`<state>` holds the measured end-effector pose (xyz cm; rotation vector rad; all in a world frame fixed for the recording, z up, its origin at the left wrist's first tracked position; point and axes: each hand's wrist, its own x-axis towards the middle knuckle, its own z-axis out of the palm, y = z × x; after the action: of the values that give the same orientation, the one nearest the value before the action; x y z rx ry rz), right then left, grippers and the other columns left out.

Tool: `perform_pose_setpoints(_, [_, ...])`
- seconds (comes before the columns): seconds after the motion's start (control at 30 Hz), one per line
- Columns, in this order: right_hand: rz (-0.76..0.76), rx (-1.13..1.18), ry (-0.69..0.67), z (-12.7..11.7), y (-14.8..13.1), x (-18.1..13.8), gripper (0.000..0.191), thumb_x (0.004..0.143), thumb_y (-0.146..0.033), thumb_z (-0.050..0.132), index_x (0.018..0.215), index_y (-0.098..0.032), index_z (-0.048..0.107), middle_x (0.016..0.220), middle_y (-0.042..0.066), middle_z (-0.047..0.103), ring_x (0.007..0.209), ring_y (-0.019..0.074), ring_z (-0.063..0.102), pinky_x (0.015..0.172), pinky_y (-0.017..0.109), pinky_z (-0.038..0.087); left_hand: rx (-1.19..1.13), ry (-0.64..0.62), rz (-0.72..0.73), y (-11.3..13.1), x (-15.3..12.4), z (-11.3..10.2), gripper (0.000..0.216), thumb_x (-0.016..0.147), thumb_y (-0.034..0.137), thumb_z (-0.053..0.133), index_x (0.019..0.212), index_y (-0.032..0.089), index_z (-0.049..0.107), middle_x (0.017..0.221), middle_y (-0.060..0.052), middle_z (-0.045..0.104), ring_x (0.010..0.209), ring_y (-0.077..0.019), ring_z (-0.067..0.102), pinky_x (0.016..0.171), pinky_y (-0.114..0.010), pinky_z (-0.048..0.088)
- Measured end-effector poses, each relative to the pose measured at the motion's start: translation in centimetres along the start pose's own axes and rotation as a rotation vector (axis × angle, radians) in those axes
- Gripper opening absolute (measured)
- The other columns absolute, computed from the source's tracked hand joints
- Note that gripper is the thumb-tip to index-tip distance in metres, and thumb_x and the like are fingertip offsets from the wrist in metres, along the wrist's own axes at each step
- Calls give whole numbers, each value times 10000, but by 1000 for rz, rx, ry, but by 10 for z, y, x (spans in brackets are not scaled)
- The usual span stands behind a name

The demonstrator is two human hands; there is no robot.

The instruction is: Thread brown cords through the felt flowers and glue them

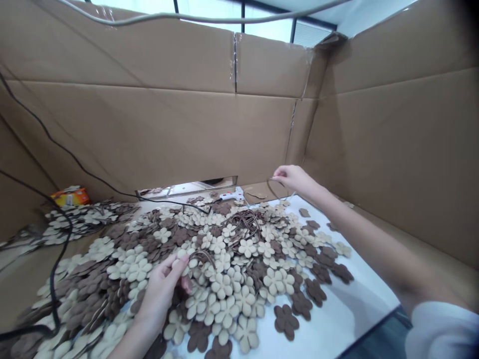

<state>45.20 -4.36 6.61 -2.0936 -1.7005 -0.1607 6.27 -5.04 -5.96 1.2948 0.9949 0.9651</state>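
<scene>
My left hand [164,281] is closed over the flower pile, its thumb and fingers pinching a few thin brown cords [203,254] that arc out to the right. Farther off, above the pile's right back edge, my right hand [294,177] pinches the end of one thin brown cord [270,186], which hangs in a curve below the fingertips. Between the hands, a tangled bundle of similar brown cords [245,219] lies on the heap. Around and beneath it spread many padded flower shapes, some cream [247,248], some dark brown [286,321].
A white glue gun [232,195] lies at the back of the pile. Cardboard walls [168,129] enclose the work area, with a low slot at the back. A black cable [62,264] runs along the left. An orange and yellow packet [73,196] sits at the back left.
</scene>
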Motion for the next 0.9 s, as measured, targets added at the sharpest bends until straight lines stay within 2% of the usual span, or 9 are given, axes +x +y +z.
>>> perform_pose_setpoints(0.07, [-113, 70, -44, 6, -31, 1, 255, 848, -374, 535, 940, -178, 671, 890, 37, 707, 798, 153, 630, 686, 232, 441, 6, -13, 17, 0, -2, 1, 341, 740, 508, 643, 707, 187, 533, 402, 60, 526, 403, -138, 512, 470, -228, 389])
perform_pose_setpoints(0.17, [-244, 115, -134, 31, -66, -6, 195, 830, -327, 567, 905, -194, 689, 832, 15, 714, 733, 130, 633, 650, 211, 441, 49, -20, 75, 0, -6, 2, 340, 761, 504, 622, 693, 187, 519, 396, 61, 521, 402, -127, 504, 465, -218, 384])
perform_pose_setpoints(0.3, [-339, 52, -189, 63, -89, -27, 149, 767, -277, 653, 859, -176, 712, 818, 66, 708, 751, 190, 637, 671, 259, 444, 81, -7, 149, 2, -9, 4, 355, 767, 506, 604, 655, 196, 471, 365, 72, 487, 364, -105, 448, 424, -201, 341])
perform_pose_setpoints(0.4, [-397, 17, -145, 66, -98, -48, 225, 829, -308, 585, 955, -155, 693, 905, 125, 686, 883, 243, 613, 767, 321, 449, 92, -11, 190, 4, -9, 3, 346, 780, 493, 594, 661, 197, 460, 354, 84, 463, 346, -89, 410, 401, -190, 310])
perform_pose_setpoints(0.47, [-453, 18, -124, 61, -105, -67, 229, 870, -299, 523, 979, -168, 676, 950, 119, 671, 965, 246, 577, 841, 345, 436, 89, -19, 214, 5, -10, 2, 329, 801, 474, 579, 668, 196, 465, 358, 85, 461, 352, -85, 414, 408, -186, 317])
perform_pose_setpoints(0.63, [-720, 136, -65, 54, -129, -137, 215, 910, -235, 439, 941, -192, 648, 885, 74, 660, 935, 209, 554, 864, 352, 454, 72, -14, 233, 9, -15, 3, 329, 808, 457, 574, 649, 195, 455, 355, 80, 463, 338, -79, 401, 398, -182, 308])
perform_pose_setpoints(0.77, [-884, 135, 28, 69, -150, -189, 190, 886, -154, 448, 897, -219, 626, 852, 70, 660, 903, 203, 555, 930, 402, 440, 60, -4, 206, 9, -17, 7, 328, 780, 468, 604, 668, 185, 484, 361, 73, 480, 333, -79, 410, 380, -176, 298])
perform_pose_setpoints(0.83, [-961, 140, 69, 82, -156, -206, 148, 869, -163, 478, 891, -201, 619, 819, 69, 654, 888, 205, 562, 969, 427, 416, 44, 8, 191, 8, -16, 8, 338, 774, 477, 609, 666, 191, 465, 368, 76, 480, 344, -85, 430, 388, -179, 325])
perform_pose_setpoints(0.9, [-1108, 162, 97, 97, -159, -219, 134, 859, -157, 498, 927, -164, 614, 798, 53, 648, 899, 209, 570, 1019, 467, 367, 25, 14, 170, 6, -14, 8, 347, 776, 489, 604, 672, 197, 447, 376, 82, 479, 349, -89, 443, 395, -183, 347])
